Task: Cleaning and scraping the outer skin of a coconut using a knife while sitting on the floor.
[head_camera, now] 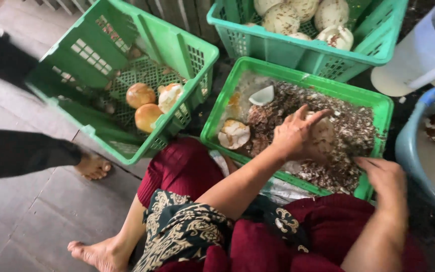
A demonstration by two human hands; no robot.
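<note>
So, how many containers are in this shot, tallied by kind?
Green plastic crates: 3, the left crate, the middle crate and the back crate
Blue basin: 1
White jug: 1
Total: 5

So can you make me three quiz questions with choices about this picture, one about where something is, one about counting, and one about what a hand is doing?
1. Where is the left hand?
A. Over the crate of shell scraps
B. In the blue basin
C. On the floor

2. How many brownish coconuts lie in the tilted crate?
A. One
B. Three
C. Six

3. What is the left hand doing?
A. Hanging empty
B. Gripping a peeled coconut
C. Holding a jug

Answers: 1 A, it rests above the scraps. 2 B, three rounded ones sit together. 3 B, its fingers wrap the pale ball.
</note>
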